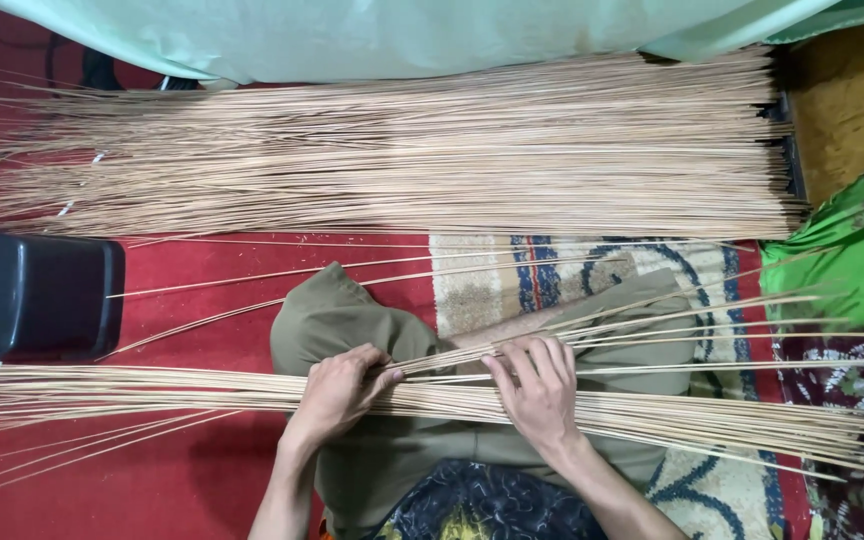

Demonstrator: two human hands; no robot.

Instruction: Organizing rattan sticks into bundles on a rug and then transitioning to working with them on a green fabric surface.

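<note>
While left hand (337, 392) pinches a few thin sticks (592, 335) fanning toward right of frame, right hand (540, 388) lies flat, fingers spread, on lap bundle (152, 390) at lower centre. Large stick pile (402, 150) spans upper frame; black box (32, 295) sits at left edge.

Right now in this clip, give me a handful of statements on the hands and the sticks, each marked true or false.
1. Both hands rest on the near bundle of thin sticks lying across the lap. True.
2. The left hand holds a knife. False: it only pinches a few sticks, no tool shows.
3. A larger pile of sticks lies farther away, on the red carpet. True.
4. The right hand is lifted clear of the sticks. False: its fingers press down on them.
5. A black box sits at the left of the view. True.
6. The sticks in the far pile stand upright. False: they lie flat, running left to right.
</note>
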